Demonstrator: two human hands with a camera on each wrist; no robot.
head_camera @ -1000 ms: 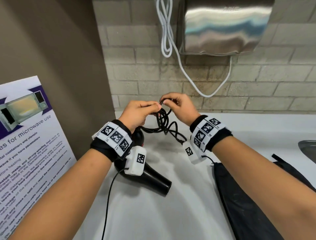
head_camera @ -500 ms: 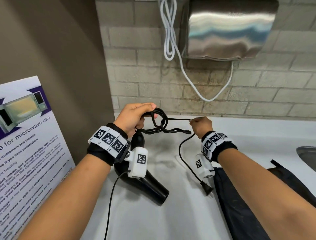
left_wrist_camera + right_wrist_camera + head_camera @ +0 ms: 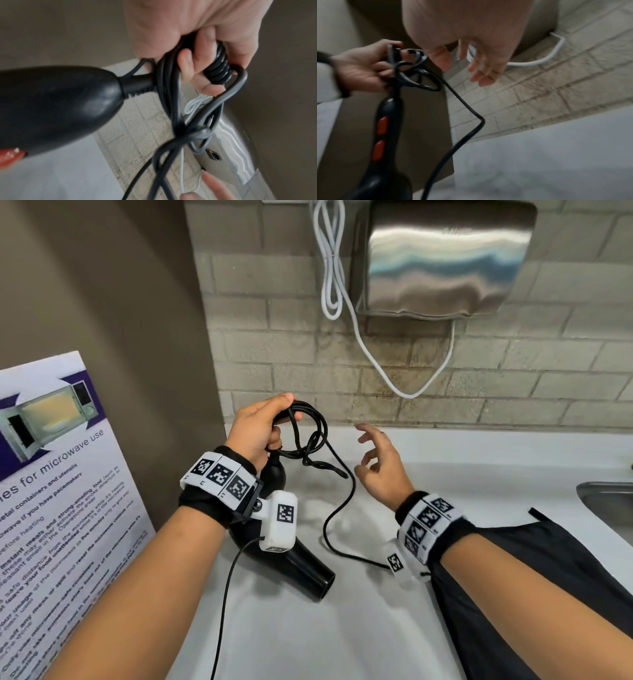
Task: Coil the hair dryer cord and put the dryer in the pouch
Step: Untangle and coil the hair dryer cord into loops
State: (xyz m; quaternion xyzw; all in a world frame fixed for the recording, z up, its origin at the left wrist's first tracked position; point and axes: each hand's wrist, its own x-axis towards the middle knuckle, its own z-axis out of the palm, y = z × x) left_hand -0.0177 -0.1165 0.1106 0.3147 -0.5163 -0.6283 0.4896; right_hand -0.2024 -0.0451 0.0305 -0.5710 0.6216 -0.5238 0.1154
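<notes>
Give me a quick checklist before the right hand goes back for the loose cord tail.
1. Left hand grips the coiled cord: ok, fingers are curled round the loops.
2. Right hand free: ok, fingers spread, holding nothing.
3. Cord fully coiled: not ok, a loose tail trails down onto the counter.
4. Plug end located: cannot tell, the tail runs behind the right wrist.
5. Hair dryer supported: ok, its barrel lies on the counter.
6. Pouch open and ready: cannot tell, it lies under the right forearm and no opening shows.
</notes>
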